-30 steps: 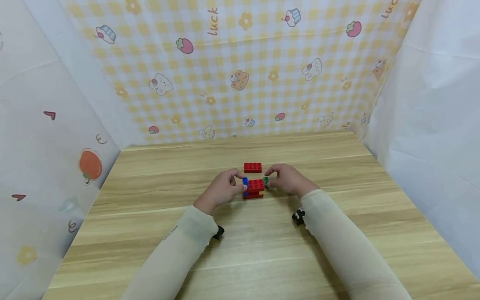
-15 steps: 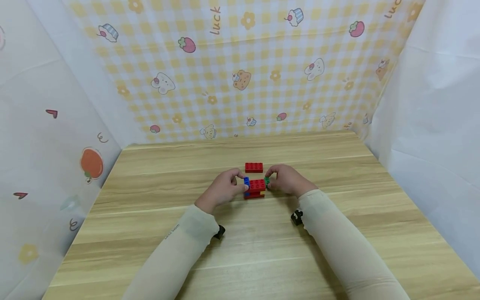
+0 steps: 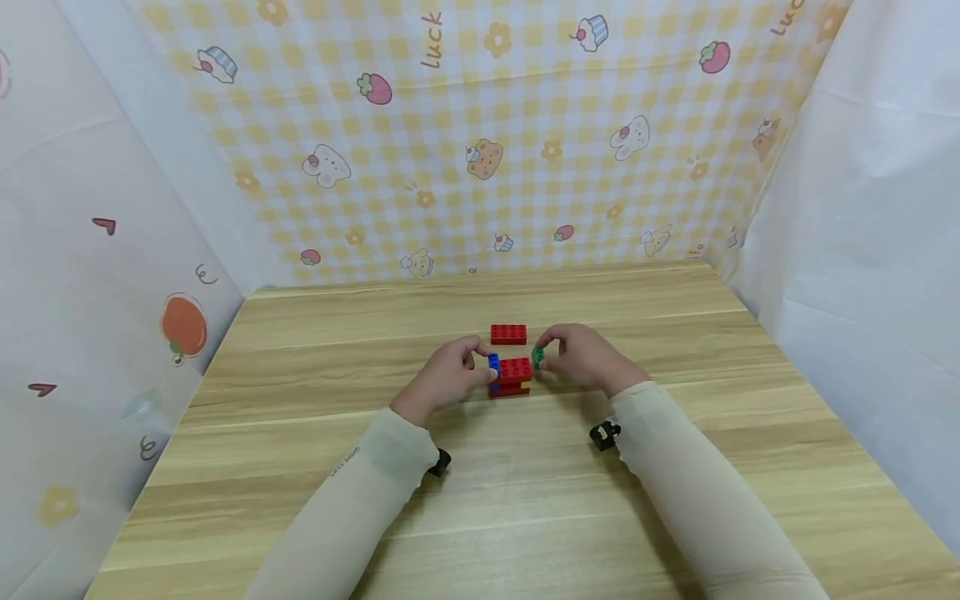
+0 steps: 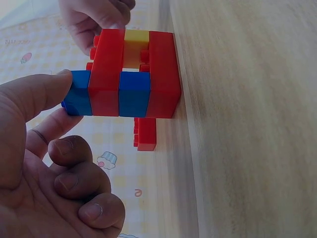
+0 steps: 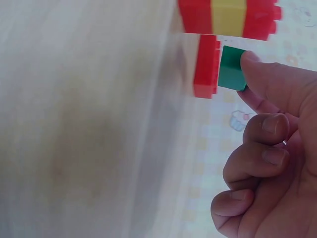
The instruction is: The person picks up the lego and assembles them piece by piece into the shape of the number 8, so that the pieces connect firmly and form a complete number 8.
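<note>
A stack of toy building bricks stands on the table, made of a lower red brick, a blue brick and a yellow brick between, and an upper red brick. On its left end sits another blue brick, pinched between thumb and index finger of my left hand. To the right of the stack, my right hand pinches a small green brick by thumb and index finger. The green brick is apart from the stack and appears raised off the table.
A loose red brick lies on the wooden table just behind the stack. A patterned yellow checked cloth hangs at the back, and white sheets hang at both sides.
My right hand has shifted slightly right and up with the green brick, widening the gap to the stack. The left hand keeps its pinch on the blue brick.
</note>
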### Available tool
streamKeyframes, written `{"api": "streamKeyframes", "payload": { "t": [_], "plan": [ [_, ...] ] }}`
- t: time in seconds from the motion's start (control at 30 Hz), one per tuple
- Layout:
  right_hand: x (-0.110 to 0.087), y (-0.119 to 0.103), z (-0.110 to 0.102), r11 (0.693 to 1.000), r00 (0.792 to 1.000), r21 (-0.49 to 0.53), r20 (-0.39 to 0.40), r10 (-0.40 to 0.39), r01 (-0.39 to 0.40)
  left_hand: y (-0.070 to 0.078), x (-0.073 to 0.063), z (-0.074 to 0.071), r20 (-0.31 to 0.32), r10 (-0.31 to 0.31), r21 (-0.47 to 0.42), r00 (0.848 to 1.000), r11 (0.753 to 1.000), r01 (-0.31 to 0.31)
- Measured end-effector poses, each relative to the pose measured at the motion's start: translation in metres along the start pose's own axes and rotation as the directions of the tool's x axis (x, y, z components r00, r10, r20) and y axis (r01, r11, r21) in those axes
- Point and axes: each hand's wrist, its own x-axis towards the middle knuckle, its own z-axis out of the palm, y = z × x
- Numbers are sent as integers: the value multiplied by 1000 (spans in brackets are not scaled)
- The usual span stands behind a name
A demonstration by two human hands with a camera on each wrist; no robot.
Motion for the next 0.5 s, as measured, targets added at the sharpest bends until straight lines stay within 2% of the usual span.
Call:
{"api": "streamKeyframes", "payload": {
  "t": [0.2,0.5],
  "plan": [
    [-5,-3,-7,1000,999,1,-30,-20,20,0,0,0,-4,-1,8,1000,1000,1],
    [-12,-10,-12,996,998,63,-34,-57,59,1,-1,0,-4,-10,7,1000,1000,10]
  ]
}}
